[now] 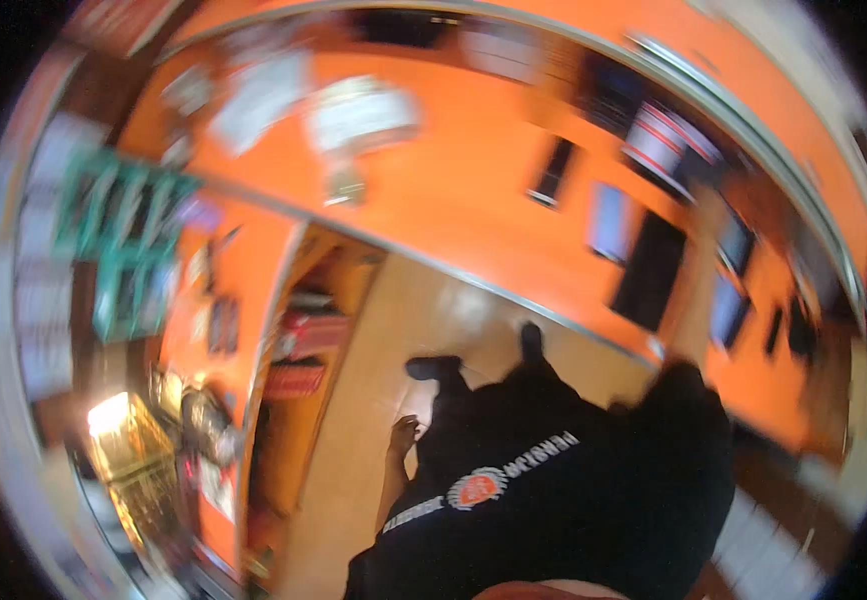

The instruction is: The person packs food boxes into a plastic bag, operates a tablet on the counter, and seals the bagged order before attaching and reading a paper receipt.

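My left hand (405, 432) hangs low beside my black shirt, over the floor. Its fingers look loosely curled and apart, with nothing visible in them. My right arm stretches across the orange counter (473, 200), and my right hand (715, 188) is at its far side. That hand lies against or beside a red, white and dark flat item (668, 150); blur hides the fingers and whether they grip it. Near the forearm lie a large black flat panel (649, 270), a blue-grey phone-like slab (609, 222) and a narrow dark phone-like slab (553, 172).
White papers (358, 115) and a small pale item (344, 184) lie farther left on the counter. Green trays (128, 205) stand on the left side counter. A shiny gold box (133, 455) is at lower left. Shelves with red boxes (295, 378) sit under the side counter.
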{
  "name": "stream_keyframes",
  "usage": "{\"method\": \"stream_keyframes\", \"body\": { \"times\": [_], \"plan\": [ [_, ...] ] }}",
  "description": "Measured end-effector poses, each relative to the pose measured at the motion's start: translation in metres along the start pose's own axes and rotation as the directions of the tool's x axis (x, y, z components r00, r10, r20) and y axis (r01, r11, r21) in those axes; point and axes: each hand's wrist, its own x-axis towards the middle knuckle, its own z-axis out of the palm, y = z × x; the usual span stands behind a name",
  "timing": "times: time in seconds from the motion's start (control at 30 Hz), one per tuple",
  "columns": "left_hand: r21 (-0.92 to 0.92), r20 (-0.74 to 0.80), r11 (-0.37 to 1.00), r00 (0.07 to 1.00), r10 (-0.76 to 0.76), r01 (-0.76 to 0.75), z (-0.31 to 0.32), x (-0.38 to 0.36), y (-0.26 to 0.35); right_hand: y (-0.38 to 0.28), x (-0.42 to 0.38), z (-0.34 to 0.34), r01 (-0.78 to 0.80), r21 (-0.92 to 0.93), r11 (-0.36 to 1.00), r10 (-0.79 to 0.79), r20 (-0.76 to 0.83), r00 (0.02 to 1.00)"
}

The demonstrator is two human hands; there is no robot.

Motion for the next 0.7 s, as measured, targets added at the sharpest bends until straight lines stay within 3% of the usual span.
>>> {"method": "stream_keyframes", "body": {
  "times": [0.03,0.07,0.13,0.17,0.23,0.27,0.3,0.37,0.4,0.47,0.5,0.53,0.57,0.6,0.67,0.7],
  "plan": [
    [-0.113,-0.009,0.993,1.0,0.016,-0.017,-0.014,0.012,-0.015,-0.014,-0.008,-0.002,0.119,-0.068,0.991,-0.123,-0.062,0.99],
    [-0.136,-0.043,0.988,0.997,0.062,-0.068,-0.028,0.022,-0.03,-0.032,-0.009,0.002,0.144,-0.045,0.989,-0.147,-0.071,0.987],
    [0.163,-0.201,0.952,0.936,0.29,-0.26,-0.049,0.023,-0.013,-0.12,-0.009,0.004,0.089,0.065,0.994,-0.075,-0.19,0.979],
    [0.132,-0.287,0.973,0.933,0.218,-0.187,-0.059,0.031,-0.003,-0.186,-0.004,-0.008,0.044,0.147,0.988,-0.01,-0.231,0.973],
    [0.2,-0.396,0.951,0.869,0.297,-0.234,-0.092,0.034,0.01,-0.325,-0.004,-0.035,0.075,0.33,0.941,-0.001,-0.219,0.976],
    [0.221,-0.405,0.946,0.86,0.311,-0.238,-0.11,0.032,0.016,-0.348,0.016,0.011,0.146,0.263,0.954,-0.071,-0.274,0.959],
    [0.153,-0.459,0.967,0.851,0.254,-0.206,-0.125,0.028,0.02,-0.413,0.01,-0.016,0.334,0.488,0.807,-0.223,-0.271,0.936],
    [0.151,-0.576,0.97,0.78,0.244,-0.192,-0.158,0.042,0.012,-0.553,-0.008,-0.039,0.523,0.678,0.516,-0.364,-0.379,0.851],
    [0.128,-0.622,0.983,0.762,0.183,-0.132,-0.172,0.047,0.006,-0.614,-0.012,-0.025,0.587,0.674,0.449,-0.375,-0.455,0.808],
    [0.086,-0.717,0.996,0.694,0.068,-0.009,-0.192,0.061,-0.017,-0.723,-0.034,-0.068,0.569,0.755,0.326,-0.531,-0.352,0.771],
    [0.039,-0.741,0.999,0.67,0.044,-0.022,-0.2,0.062,-0.022,-0.772,-0.041,-0.069,0.589,0.779,0.215,-0.628,-0.352,0.694],
    [-0.069,-0.744,0.996,0.662,-0.09,0.058,-0.207,0.064,-0.028,-0.819,-0.052,-0.069,0.593,0.798,0.104,-0.716,-0.354,0.602],
    [-0.183,-0.725,0.974,0.651,-0.226,0.134,-0.205,0.07,-0.034,-0.856,-0.082,-0.105,0.602,0.795,0.079,-0.822,-0.29,0.491],
    [-0.24,-0.731,0.963,0.631,-0.26,0.119,-0.199,0.075,-0.038,-0.888,-0.112,-0.137,0.61,0.791,0.055,-0.905,-0.218,0.364],
    [-0.425,-0.763,0.905,0.526,-0.375,0.028,-0.181,0.076,-0.049,-0.949,-0.141,-0.127,0.851,0.524,-0.028,-0.999,0.009,-0.039],
    [-0.506,-0.737,0.862,0.525,-0.427,-0.01,-0.165,0.077,-0.054,-0.96,-0.158,-0.109,0.864,0.481,-0.151,-0.975,0.073,-0.211]
  ]
}}
